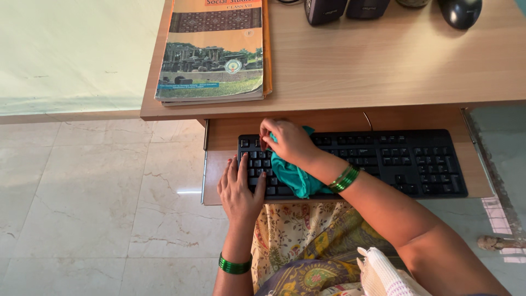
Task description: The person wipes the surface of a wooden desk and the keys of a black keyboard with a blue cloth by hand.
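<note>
A black keyboard [416,159] lies on a pull-out wooden tray [219,137] under the desk. My right hand [287,141] presses a teal cloth [296,178] onto the keyboard's left part, fingers closed over the cloth. My left hand [240,189] lies flat with fingers spread on the keyboard's left end, holding nothing. Both wrists wear green bangles.
On the wooden desk [383,66] lies a stack of books [213,49] at the left, and at the back edge stand two dark speakers [326,10] and a black mouse [460,12]. Pale marble floor [93,186] spreads to the left. My patterned clothing fills the bottom.
</note>
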